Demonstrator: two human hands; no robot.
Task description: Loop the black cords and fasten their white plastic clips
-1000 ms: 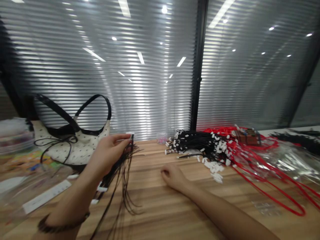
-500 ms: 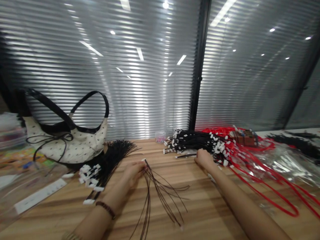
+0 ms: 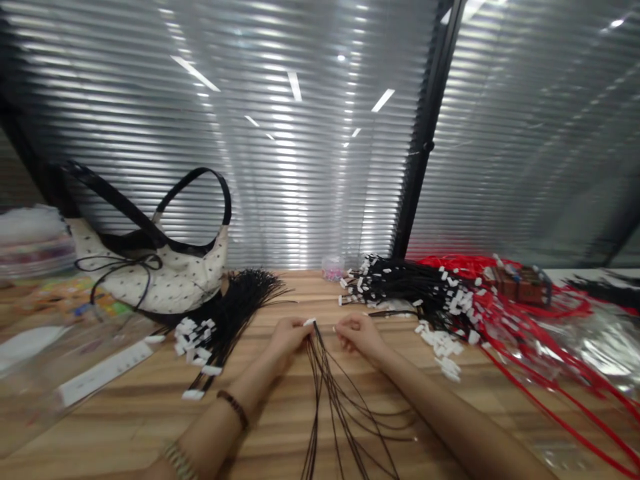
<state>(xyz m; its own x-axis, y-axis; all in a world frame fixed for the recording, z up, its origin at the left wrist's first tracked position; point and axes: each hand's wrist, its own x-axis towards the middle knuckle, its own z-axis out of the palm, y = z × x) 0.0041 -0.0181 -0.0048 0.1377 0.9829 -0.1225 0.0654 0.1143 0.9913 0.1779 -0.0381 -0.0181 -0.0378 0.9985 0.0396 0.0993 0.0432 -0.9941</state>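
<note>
My left hand (image 3: pixel 291 335) pinches the top of a bunch of thin dark cords (image 3: pixel 327 380), where a small white piece (image 3: pixel 309 322) shows at the fingertips. The loose cord ends fan out over the wooden table toward me. Just right of the bunch, my right hand (image 3: pixel 360 335) is closed in a pinch, with a tiny white bit at its fingertips that is too small to name. The two hands are a short gap apart.
A dotted white bag (image 3: pixel 165 283) stands at the left, beside black cords (image 3: pixel 240 300) with white tags (image 3: pixel 193 337). At the right lie more black cords (image 3: pixel 410 280), small white pieces (image 3: pixel 440 343), red cords (image 3: pixel 550 380) and clear plastic. A white strip (image 3: pixel 105 373) lies front left.
My right hand has moved left from the black cord pile to beside the held bunch, uncovering the small white pieces. The view has shifted slightly; my left hand still holds the cords.
</note>
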